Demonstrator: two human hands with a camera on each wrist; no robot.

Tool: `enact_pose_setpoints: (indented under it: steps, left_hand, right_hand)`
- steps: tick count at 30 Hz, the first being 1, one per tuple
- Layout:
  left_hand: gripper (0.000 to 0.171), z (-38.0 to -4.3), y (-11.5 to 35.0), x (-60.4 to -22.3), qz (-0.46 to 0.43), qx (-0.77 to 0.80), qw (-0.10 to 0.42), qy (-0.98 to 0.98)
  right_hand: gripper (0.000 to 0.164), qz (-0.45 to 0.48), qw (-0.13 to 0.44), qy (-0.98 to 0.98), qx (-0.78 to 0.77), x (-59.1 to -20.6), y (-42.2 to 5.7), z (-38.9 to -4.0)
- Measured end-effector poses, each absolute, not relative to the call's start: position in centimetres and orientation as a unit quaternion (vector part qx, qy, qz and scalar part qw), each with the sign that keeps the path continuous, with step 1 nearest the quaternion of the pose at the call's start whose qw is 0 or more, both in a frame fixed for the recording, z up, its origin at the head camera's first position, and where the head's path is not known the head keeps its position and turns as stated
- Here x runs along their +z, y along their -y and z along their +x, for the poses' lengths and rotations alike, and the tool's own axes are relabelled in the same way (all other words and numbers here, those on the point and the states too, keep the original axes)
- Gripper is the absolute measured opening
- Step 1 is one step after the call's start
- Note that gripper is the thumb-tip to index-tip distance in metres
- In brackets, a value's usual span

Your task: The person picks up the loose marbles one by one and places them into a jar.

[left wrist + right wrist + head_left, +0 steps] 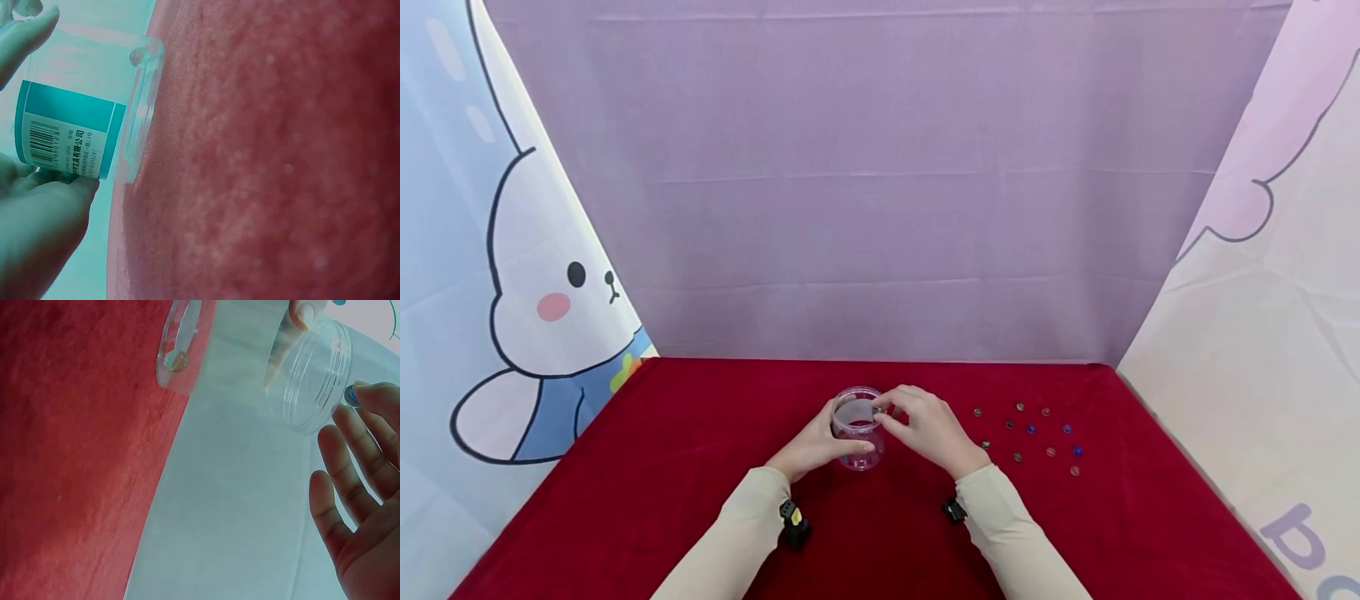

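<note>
A clear plastic jar (pixel 859 458) with no lid stands on the red cloth, its printed barcode label (pixel 62 134) showing in the left wrist view. My left hand (pixel 820 442) grips the jar's side, thumb across the front. At the mouth of the jar, my right hand (pixel 925 423) pinches a marble (pixel 351 396) between thumb and fingertip; it looks dark with some blue. One marble (pixel 176 361) lies at the bottom of the jar. The right hand's other fingers spread loosely beside the rim.
Several loose glass marbles (pixel 1032 429), some blue, some reddish or greenish, lie scattered on the red cloth (pixel 685 450) to the right of my right hand. A plain purple curtain (pixel 880 183) hangs behind the table, with printed cloths at both sides.
</note>
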State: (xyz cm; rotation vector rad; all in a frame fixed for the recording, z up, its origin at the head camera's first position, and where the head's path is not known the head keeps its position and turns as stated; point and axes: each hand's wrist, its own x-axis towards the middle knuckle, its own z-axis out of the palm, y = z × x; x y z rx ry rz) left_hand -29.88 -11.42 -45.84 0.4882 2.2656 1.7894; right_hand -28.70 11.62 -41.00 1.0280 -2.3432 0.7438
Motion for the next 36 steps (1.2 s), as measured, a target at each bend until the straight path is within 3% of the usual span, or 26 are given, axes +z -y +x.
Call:
enact_pose_setpoints:
  steps: [21, 36]
  left_hand:
    - [0.086, -29.63, 11.28, -45.86, 0.156, 0.607, 0.111, -0.771]
    - [0.087, -29.82, 11.28, -46.20, 0.159, 0.602, 0.107, -0.775]
  right_hand:
    - [0.022, 0.360, 0.190, 0.864, 0.295, -41.32, -10.56, -28.70]
    - [0.023, 0.365, 0.208, 0.866, 0.272, -41.29, -11.19, -28.51]
